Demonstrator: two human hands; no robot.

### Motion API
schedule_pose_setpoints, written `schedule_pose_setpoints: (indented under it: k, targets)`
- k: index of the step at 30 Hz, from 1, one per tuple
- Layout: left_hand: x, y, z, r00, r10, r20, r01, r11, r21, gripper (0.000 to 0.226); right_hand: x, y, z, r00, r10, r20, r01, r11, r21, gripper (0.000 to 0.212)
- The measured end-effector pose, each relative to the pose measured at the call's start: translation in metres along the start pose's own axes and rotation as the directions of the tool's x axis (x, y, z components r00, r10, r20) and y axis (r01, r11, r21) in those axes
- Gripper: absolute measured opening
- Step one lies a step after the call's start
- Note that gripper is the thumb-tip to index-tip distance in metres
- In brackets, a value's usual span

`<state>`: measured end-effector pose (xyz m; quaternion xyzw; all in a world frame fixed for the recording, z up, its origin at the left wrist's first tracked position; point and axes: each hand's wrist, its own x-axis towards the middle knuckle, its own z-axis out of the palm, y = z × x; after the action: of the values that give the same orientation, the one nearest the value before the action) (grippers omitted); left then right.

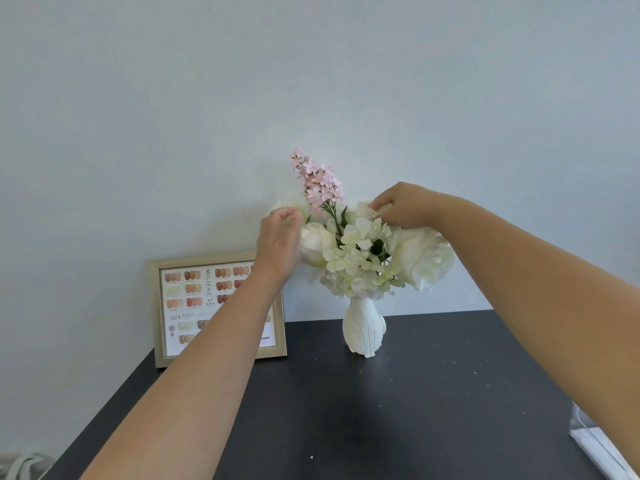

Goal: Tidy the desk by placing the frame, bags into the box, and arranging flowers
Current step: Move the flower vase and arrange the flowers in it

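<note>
A white ribbed vase stands on the dark desk near the wall. It holds white and cream flowers and a tall pink sprig. My left hand is at the bouquet's left side, fingers curled at a white bloom. My right hand pinches a white petal at the top right of the bouquet. A gold picture frame with a nail colour chart leans against the wall to the left, partly hidden by my left forearm.
A clear plastic bag or box edge shows at the desk's right edge. A grey strap or bag lies at the bottom left, off the desk. Small specks dot the desk surface.
</note>
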<state>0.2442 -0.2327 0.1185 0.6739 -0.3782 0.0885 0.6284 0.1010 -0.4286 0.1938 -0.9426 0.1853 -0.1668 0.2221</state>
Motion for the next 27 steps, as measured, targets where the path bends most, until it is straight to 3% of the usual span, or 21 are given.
schedule_pose_setpoints:
  k: [2,4,8,11,14,17,21,24,27]
  targets:
    - [0.012,-0.006,-0.010,0.980,-0.059,-0.190,0.069,0.996,0.049,0.028,-0.009,0.001,-0.008,0.999,0.009,0.033,-0.010,0.999,0.038,0.025]
    - [0.024,-0.011,-0.020,0.960,-0.175,-0.217,0.189,0.981,0.044,0.043,-0.025,0.005,-0.016,1.000,0.009,0.021,-0.012,0.992,0.126,0.037]
    - [0.039,-0.018,-0.032,0.922,-0.384,0.049,0.387,0.920,-0.065,0.065,-0.081,0.022,-0.015,0.999,-0.049,0.001,0.045,0.926,0.376,0.067]
    - [0.041,-0.019,-0.027,0.890,-0.425,0.165,0.447,0.885,-0.128,0.064,-0.108,0.036,0.014,0.995,-0.089,-0.040,0.097,0.947,0.307,0.084]
    - [0.043,-0.016,-0.020,0.916,-0.380,0.125,0.398,0.898,-0.188,0.044,-0.105,0.039,0.040,0.950,-0.071,-0.305,0.156,0.951,0.266,0.061]
    - [0.046,-0.008,-0.019,0.957,-0.277,0.088,0.288,0.945,-0.152,0.021,-0.093,0.035,0.036,0.909,0.003,-0.417,0.184,0.895,0.407,0.045]
    - [0.045,0.003,-0.017,0.980,-0.177,0.085,0.180,0.983,-0.024,0.003,-0.071,0.025,0.025,0.927,0.067,-0.368,0.140,0.850,0.507,0.033]
    - [0.045,0.007,-0.012,0.989,-0.142,0.049,0.140,0.989,0.049,0.010,-0.061,0.016,0.026,0.953,0.074,-0.295,0.074,0.884,0.462,0.036]
    - [0.048,0.007,-0.010,0.978,-0.207,0.010,0.206,0.976,0.070,0.020,-0.057,0.009,0.026,0.970,0.043,-0.241,0.064,0.905,0.420,0.032]
